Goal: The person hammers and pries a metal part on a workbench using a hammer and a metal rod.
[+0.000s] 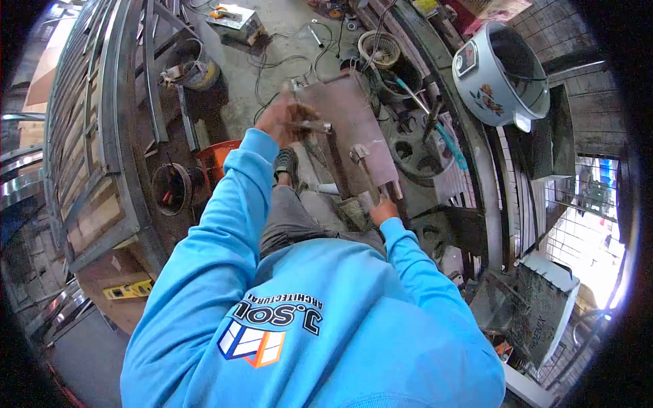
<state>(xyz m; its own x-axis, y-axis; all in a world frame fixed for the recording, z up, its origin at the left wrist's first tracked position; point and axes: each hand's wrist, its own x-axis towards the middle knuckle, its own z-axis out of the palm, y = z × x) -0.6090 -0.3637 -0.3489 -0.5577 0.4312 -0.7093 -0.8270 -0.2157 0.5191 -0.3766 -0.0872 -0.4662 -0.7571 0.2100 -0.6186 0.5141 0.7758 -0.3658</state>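
My left hand [282, 122] is smeared by motion, its fingers closed on a short metal rod or tube [318, 126]. It is above the left side of a flat brownish-pink plate [371, 126]. Near the plate's lower edge, my right hand [384, 212] wraps round the handle of a hammer [367, 170]. The hammer head points away from me, over the plate. What supports the plate underneath is mostly hidden.
Steel frames [109, 136] stand at the left, near a bucket [197, 68] and an orange container [219, 160]. Cables [272, 61] cross the floor. Right of the plate are a round metal part [411, 153] and a white rice-cooker body [473, 85]. A yellow level [128, 290] lies lower left.
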